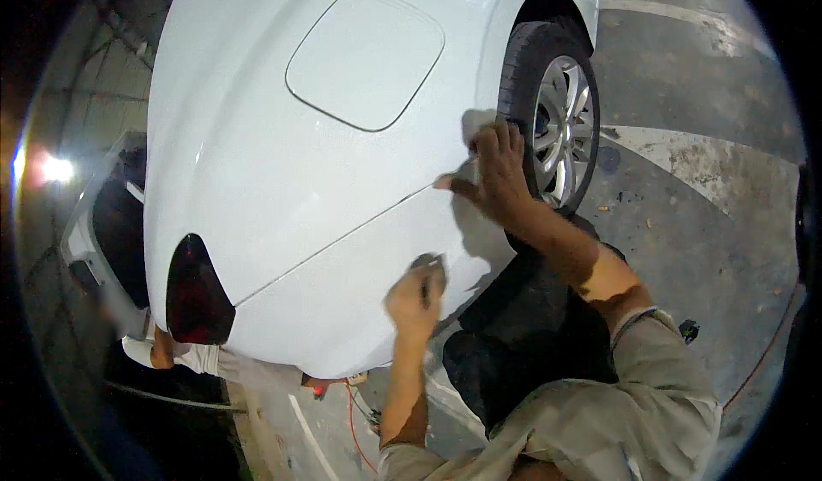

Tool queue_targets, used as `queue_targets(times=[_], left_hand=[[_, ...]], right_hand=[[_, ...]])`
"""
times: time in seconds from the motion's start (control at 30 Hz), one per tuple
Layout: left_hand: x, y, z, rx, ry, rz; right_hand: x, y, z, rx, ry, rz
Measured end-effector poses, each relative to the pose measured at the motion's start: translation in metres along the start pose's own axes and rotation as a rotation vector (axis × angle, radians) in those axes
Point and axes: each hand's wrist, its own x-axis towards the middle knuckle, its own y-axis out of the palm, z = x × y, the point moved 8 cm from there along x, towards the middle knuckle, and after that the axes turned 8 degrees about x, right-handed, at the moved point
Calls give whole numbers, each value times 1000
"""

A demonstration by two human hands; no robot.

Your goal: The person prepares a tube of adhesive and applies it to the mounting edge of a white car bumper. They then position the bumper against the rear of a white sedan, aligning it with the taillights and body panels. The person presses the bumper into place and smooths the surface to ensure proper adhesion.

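A white car's rear corner fills the middle, its bumper (342, 310) meeting the body panel (248, 181) along a thin slanting seam. My left hand (413, 299) is closed at the bumper below the seam. A small dark patch shows by its fingers; blur hides what it holds, if anything. My right hand (501, 177) lies against the panel beside the rear wheel (561, 130), thumb stretched toward the seam's end and fingers bent at the wheel-arch edge. It is spread and shows no object. Left of my hands is a dark red tail light (201, 293); above is the fuel flap (366, 60).
My dark-clad knees (522, 344) are close to the bumper. Another person's hand (161, 350) and pale sleeve (257, 370) show beyond the car's rear. An orange cable (353, 425) lies on the grey floor (685, 250). Another vehicle (111, 233) stands at the far left.
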Motion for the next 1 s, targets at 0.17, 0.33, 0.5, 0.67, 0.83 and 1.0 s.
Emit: queue_targets(times=[0.17, 0.33, 0.5, 0.67, 0.83, 1.0], left_hand=[[-41, -92, 87, 76, -294, -358], [-34, -90, 92, 64, -216, -267], [-43, -91, 98, 172, -149, -303], [-37, -93, 95, 152, -135, -274], [-42, -87, 106, 128, -229, -251], [-38, -94, 98, 151, -197, -327]], right_hand=[[22, 30, 8, 12, -184, 69], [22, 66, 42, 69, -148, 143], [20, 51, 37, -2, -220, 83], [15, 44, 4, 84, -206, 61], [21, 64, 39, -64, -194, 183], [17, 53, 21, 32, -100, 222]])
